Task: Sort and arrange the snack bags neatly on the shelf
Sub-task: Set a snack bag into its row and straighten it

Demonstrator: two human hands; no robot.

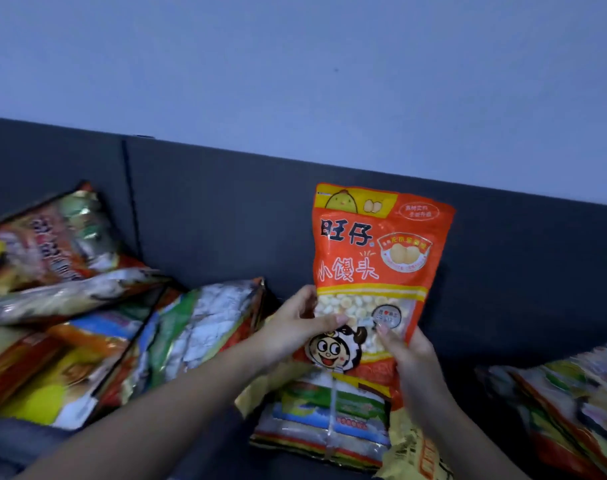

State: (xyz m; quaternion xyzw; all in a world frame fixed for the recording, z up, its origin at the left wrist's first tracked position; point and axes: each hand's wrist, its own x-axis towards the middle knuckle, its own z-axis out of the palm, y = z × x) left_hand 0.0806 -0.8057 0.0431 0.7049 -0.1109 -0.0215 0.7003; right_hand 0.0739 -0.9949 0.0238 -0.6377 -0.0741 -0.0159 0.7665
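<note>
Both hands are on this one: left hand (295, 327) pinches the lower left edge, thumb across the front, and right hand (411, 355) grips the lower right corner of the tall orange plastic snack bag (375, 251), which stands upright just above them against the dark grey shelf back (208, 230). Right below the hands lies a flat green-and-white foil bag (324, 420). I'd plant the base square, label out, and let go only once it stands alone.
</note>
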